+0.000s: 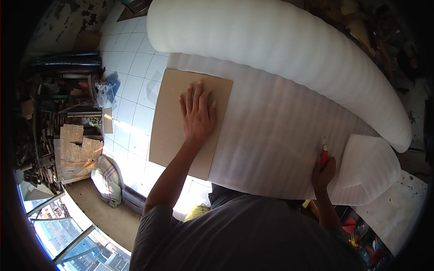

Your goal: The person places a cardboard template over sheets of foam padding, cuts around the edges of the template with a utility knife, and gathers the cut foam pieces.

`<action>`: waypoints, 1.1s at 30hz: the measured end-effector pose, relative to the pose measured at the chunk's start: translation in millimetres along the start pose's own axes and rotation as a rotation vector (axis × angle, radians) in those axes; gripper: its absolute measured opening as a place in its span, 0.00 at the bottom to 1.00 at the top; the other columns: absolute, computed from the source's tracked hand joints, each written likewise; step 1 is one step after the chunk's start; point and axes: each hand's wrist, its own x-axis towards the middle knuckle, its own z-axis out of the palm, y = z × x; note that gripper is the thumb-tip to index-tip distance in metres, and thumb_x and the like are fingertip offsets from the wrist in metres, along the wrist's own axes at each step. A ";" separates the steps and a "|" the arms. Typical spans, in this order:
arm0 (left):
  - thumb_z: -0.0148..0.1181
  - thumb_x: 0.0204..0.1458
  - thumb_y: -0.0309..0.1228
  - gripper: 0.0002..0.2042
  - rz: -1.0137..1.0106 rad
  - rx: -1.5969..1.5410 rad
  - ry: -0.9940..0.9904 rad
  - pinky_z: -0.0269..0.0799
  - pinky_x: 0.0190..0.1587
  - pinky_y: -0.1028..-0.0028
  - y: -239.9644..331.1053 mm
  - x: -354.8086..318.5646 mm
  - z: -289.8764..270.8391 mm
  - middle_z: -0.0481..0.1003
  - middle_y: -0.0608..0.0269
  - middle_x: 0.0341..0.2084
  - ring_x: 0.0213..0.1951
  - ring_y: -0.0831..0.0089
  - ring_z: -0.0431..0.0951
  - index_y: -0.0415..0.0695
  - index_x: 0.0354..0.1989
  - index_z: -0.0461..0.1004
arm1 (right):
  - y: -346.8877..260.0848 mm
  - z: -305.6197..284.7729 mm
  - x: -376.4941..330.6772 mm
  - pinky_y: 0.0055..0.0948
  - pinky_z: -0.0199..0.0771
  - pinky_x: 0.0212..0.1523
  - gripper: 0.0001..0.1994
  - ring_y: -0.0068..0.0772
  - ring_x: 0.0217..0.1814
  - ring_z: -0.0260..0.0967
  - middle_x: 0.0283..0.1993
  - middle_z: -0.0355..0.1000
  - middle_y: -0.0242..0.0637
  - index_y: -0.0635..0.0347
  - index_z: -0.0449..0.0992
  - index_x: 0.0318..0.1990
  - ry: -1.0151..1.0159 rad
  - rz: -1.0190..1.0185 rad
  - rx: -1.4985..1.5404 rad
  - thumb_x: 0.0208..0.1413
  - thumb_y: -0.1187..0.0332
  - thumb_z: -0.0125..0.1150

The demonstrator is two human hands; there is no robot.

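Nearest the body, R hand (pixel 323 174) is closed in a fist round a red knife (pixel 324 156), blade end up, tip resting on the foam sheet (pixel 271 131) near its right side. Just beside it, to the right, lies a folded foam piece (pixel 368 169), overlapping the sheet edge. L hand (pixel 197 113) is open and flat, 5 fingers spread, palm pressing on a card panel (pixel 174 115); it grips nothing, only holds the panel down. Panel lies w/ its right edge over the sheet's left margin, rest of it over the white tile floor (pixel 131 104). Sheet is spread flat and runs on, uncut, into the big foam roll (pixel 280 49) at the far side; roll lies across the view, top left to right. Judged progress: panel placed as a template, 1 piece apparently already cut and set aside at right, current cut at or near its start, since blade sits at the near edge and no slit shows ahead of it; cannot tell if blade has pierced the foam. Left to do, by the look of it: run the cut across the sheet to free the next length. Far left, approx. along the wall: scrap pile (pixel 68 131) of wood and card, a striped sack (pixel 107 180) on the floor.
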 end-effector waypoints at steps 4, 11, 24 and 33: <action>0.46 0.69 0.42 0.21 -0.003 -0.020 -0.035 0.32 0.78 0.44 -5.3 -1.0 1.9 0.52 0.61 0.77 0.79 0.54 0.44 0.49 0.67 0.65 | -5.3 -2.4 1.8 0.51 0.61 0.37 0.17 0.60 0.36 0.63 0.34 0.62 0.51 0.65 0.65 0.39 0.009 -0.042 0.008 0.64 0.59 0.60; 0.46 0.69 0.42 0.21 -0.003 -0.009 -0.047 0.33 0.77 0.42 -5.9 0.9 11.2 0.52 0.61 0.77 0.79 0.53 0.44 0.49 0.67 0.65 | -6.9 2.3 6.4 0.52 0.63 0.36 0.15 0.62 0.35 0.65 0.34 0.63 0.52 0.64 0.67 0.39 0.107 -0.111 0.065 0.63 0.61 0.62; 0.46 0.69 0.41 0.20 0.017 -0.034 -0.028 0.33 0.76 0.40 -6.7 2.8 22.1 0.53 0.57 0.76 0.78 0.52 0.45 0.47 0.64 0.68 | -8.6 3.1 10.3 0.54 0.65 0.38 0.16 0.63 0.37 0.66 0.33 0.65 0.53 0.64 0.66 0.37 0.091 -0.014 0.109 0.64 0.59 0.61; 0.46 0.69 0.43 0.20 0.015 -0.020 -0.053 0.34 0.76 0.40 -8.5 3.8 20.4 0.51 0.59 0.77 0.79 0.52 0.43 0.49 0.65 0.69 | -10.4 2.8 11.1 0.54 0.65 0.38 0.14 0.63 0.37 0.67 0.34 0.66 0.53 0.63 0.67 0.37 0.081 0.010 0.068 0.63 0.61 0.61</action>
